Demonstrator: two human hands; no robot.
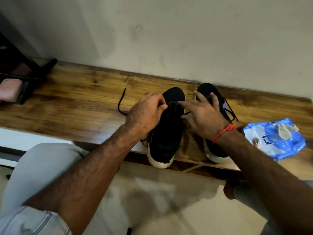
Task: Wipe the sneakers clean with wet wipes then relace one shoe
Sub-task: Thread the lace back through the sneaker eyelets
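While both sneakers stand side by side on the wooden tabletop (76, 92), their long axes run from the near edge toward the wall (169, 39), toes pointing at the wall and white heels hanging just over the near edge. The left sneaker (166, 133) is the one being worked on: the left hand (146, 114) lies over its left side with fingers curled, pinching at the eyelet area near the tongue, apparently on the black lace (121, 104), whose free end loops out leftward across the wood. The right hand (203, 114) hovers between the two shoes with fingers spread; its index finger reaches toward the left sneaker's lacing, and a red thread (223, 132) circles the wrist. The right sneaker (215, 150), partly hidden by that hand, keeps its laces threaded. Just right of it lies a blue wet wipes pack (274, 143) with a crumpled used wipe (285, 130) on top.
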